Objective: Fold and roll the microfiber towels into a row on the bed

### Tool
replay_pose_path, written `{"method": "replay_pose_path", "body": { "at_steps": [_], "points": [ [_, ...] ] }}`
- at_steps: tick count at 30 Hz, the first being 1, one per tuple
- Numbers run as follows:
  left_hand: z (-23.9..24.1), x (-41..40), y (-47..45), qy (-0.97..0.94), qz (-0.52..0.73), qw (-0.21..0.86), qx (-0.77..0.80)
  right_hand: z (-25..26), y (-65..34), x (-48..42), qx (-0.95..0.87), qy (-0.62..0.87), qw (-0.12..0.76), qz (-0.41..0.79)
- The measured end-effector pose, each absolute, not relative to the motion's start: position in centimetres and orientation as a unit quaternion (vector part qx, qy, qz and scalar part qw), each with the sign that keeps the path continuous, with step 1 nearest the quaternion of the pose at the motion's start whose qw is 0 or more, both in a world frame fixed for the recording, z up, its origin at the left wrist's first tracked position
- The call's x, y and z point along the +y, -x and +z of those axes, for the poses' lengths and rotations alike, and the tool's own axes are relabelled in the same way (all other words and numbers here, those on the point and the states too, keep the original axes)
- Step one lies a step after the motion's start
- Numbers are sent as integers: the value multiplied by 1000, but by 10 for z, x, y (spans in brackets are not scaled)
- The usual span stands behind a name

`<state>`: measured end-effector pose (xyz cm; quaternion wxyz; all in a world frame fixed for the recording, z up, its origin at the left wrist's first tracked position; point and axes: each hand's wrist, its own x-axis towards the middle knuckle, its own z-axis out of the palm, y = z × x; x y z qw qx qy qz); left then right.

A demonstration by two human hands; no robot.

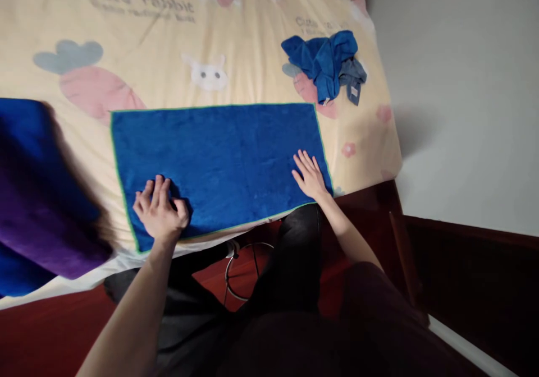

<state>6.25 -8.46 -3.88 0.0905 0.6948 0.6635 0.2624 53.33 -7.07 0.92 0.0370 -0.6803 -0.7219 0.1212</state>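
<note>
Bed point(252, 88) bearing blue towel point(227, 164), hands point(311, 180) atop

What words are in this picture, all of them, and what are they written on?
"Cute rabbit": on the yellow bed sheet, upper left; a smaller line under it is too blurred to read.
"Cute ra…": on the same sheet, upper right; the rest, and the line below, are too blurred.
White tag on the grey-blue cloth: too small to read.
Blue towel under the hands: no writing I can see.
</note>
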Motion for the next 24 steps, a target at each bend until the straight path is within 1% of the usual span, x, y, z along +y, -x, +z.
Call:
{"method": "replay_pose_path", "body": {
  "at_steps": [4,8,13,16,19,21,24],
  "points": [
    [-38,-84,-62,-696,254,92,665,2,-555,-126,-671,733,39,108],
    [-29,-83,-68,-693,236,110,672,2,-587,-139,-609,784,60,100],
    [-24,-96,-61,-722,207,112,651,21,-591,-163,-463,871,107,125],
    [-26,-122,-43,-721,188,106,658,32,-572,-199,-445,864,190,138],
    [-28,-151,-21,-722,177,100,662,36,-533,-239,-483,819,268,155],
    [-27,-165,-9,-726,170,106,657,34,-501,-262,-517,792,278,165],
    [-23,-176,1,-731,165,129,650,30,-458,-283,-561,782,229,146]
  ]
}}
